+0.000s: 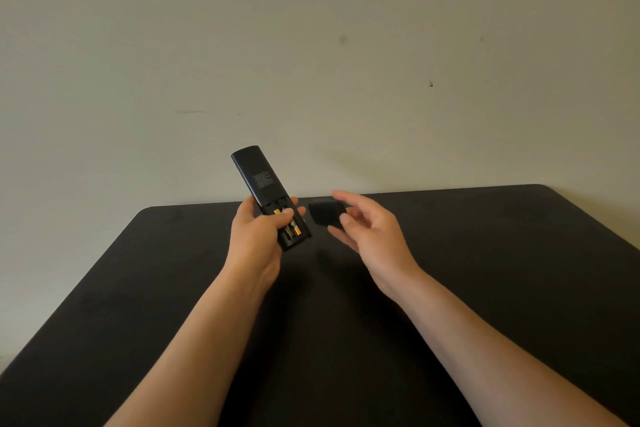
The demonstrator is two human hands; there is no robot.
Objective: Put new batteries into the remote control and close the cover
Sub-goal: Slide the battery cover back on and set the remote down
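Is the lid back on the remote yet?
No: the batteries show in the open remote, and the right hand holds the cover beside it.

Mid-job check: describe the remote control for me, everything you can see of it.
The remote control is a slim black plastic-looking bar, back side towards the camera with small pale print midway. Its battery bay at the near end is open, with gold-and-black batteries inside. The left hand grips its lower part, thumb across the bay, holding it above the table, far end tilted up. Its cover is apart, in the right hand.
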